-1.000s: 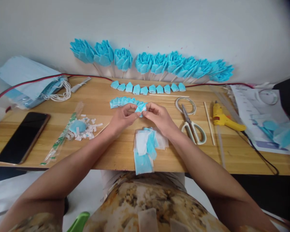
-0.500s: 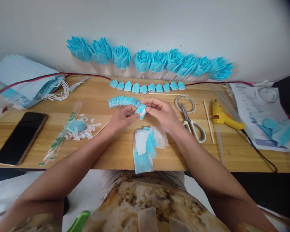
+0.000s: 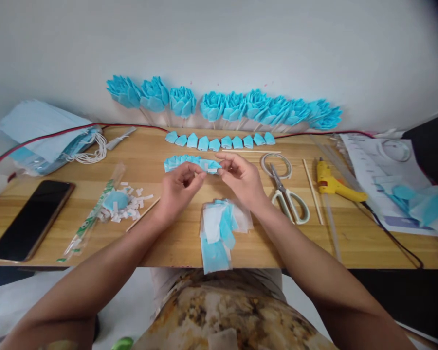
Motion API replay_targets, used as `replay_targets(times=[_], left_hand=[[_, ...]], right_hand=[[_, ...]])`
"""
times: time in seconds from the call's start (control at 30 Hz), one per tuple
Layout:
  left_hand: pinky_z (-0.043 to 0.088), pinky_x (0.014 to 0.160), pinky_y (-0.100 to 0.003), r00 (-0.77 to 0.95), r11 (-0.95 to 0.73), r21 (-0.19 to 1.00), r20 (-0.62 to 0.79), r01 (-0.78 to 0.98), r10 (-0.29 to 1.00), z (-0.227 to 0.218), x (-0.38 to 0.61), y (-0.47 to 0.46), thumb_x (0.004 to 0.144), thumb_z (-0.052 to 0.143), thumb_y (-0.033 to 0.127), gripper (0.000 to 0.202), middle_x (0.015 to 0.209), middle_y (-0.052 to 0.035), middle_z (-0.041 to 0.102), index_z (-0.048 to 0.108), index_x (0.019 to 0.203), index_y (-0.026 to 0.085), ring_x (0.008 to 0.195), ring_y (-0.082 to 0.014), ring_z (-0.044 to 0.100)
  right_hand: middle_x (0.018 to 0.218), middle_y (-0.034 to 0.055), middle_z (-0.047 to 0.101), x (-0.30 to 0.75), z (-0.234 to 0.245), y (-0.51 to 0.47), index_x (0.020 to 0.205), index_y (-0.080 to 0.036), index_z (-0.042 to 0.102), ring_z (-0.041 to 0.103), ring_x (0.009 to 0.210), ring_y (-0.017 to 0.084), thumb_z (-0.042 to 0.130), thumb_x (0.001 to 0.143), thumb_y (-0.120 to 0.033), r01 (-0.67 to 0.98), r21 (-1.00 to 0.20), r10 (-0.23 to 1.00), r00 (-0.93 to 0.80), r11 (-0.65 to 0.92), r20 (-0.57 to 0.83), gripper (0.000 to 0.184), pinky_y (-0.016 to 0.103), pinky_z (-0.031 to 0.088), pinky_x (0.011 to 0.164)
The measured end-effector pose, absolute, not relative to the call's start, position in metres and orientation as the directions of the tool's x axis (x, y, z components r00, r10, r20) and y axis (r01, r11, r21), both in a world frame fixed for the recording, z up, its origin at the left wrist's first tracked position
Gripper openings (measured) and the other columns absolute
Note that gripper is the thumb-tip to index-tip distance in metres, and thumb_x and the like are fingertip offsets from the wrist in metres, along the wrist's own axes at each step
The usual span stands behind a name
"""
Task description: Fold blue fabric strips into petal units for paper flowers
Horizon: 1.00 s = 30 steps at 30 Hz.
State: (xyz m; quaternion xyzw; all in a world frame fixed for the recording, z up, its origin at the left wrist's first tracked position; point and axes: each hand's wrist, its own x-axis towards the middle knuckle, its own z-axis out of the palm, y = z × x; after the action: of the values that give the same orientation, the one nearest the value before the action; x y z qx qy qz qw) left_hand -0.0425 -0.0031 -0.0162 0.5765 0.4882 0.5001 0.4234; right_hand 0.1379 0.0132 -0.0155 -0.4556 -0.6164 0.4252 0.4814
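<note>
Both hands hover over the middle of the wooden table (image 3: 350, 243). My right hand (image 3: 243, 179) pinches a small folded blue petal (image 3: 213, 166) and holds it at the right end of a row of overlapping blue petals (image 3: 180, 161). My left hand (image 3: 178, 187) is just left of the petal with its fingers curled and thumb against forefinger; I see nothing in it. A pile of blue and white cloth squares (image 3: 219, 228) lies under my wrists at the table's front edge.
A second petal row (image 3: 219, 142) and several finished blue flowers (image 3: 222, 104) line the wall. Scissors (image 3: 288, 197), tape roll (image 3: 275, 163), sticks and a yellow glue gun (image 3: 332, 182) lie right. A phone (image 3: 31, 218), paper scraps (image 3: 126, 199) and face masks (image 3: 51, 141) lie left.
The petal held by both hands has gone down to the right end of the overlapping row. My left hand has let go and drawn back a little. The view has tilted slightly.
</note>
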Motion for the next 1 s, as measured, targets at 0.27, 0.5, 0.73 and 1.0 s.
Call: replay_targets(times=[0.27,0.5,0.73,1.0], left_hand=[[0.024,0.053,-0.024,0.076,-0.243,0.935,0.231,0.257,0.970,-0.024,-0.039,-0.003,0.086,0.067,0.031,0.014,0.053,0.0093,0.031,0.071,0.088,0.019,0.049,-0.0081,0.027],[0.021,0.051,-0.025,0.061,-0.201,0.944,0.192,0.260,0.980,-0.024,-0.040,-0.001,0.084,0.069,0.033,0.015,0.052,0.0092,0.030,0.072,0.085,0.018,0.049,-0.0081,0.026],[0.025,0.053,-0.025,0.051,-0.203,0.938,0.197,0.282,0.979,-0.025,-0.039,-0.001,0.082,0.069,0.032,0.014,0.052,0.0084,0.033,0.073,0.082,0.019,0.050,-0.0086,0.028],[0.023,0.052,-0.024,0.071,-0.198,0.940,0.185,0.277,0.980,-0.024,-0.039,-0.001,0.083,0.064,0.029,0.013,0.053,0.0073,0.035,0.070,0.077,0.019,0.051,-0.0088,0.029]], right_hand=[[0.089,-0.0009,0.069,0.129,-0.021,0.003,0.118,-0.027,0.068,0.062,0.080,0.014,0.062,0.085,-0.021,0.265,-0.909,0.946,-0.060,0.323,0.319,0.034,0.032,0.053,0.081],[0.092,0.0008,0.072,0.126,-0.022,-0.002,0.119,-0.028,0.067,0.066,0.085,0.017,0.060,0.088,-0.019,0.376,-0.811,0.889,-0.093,0.448,0.448,0.033,0.035,0.054,0.084],[0.092,0.0006,0.073,0.124,-0.023,-0.002,0.119,-0.030,0.067,0.067,0.086,0.018,0.059,0.089,-0.017,0.458,-0.744,0.862,-0.111,0.486,0.495,0.034,0.038,0.054,0.086],[0.092,0.0001,0.074,0.124,-0.025,-0.002,0.119,-0.029,0.067,0.067,0.088,0.018,0.058,0.088,-0.014,0.474,-0.708,0.840,-0.149,0.524,0.522,0.035,0.037,0.054,0.087]])
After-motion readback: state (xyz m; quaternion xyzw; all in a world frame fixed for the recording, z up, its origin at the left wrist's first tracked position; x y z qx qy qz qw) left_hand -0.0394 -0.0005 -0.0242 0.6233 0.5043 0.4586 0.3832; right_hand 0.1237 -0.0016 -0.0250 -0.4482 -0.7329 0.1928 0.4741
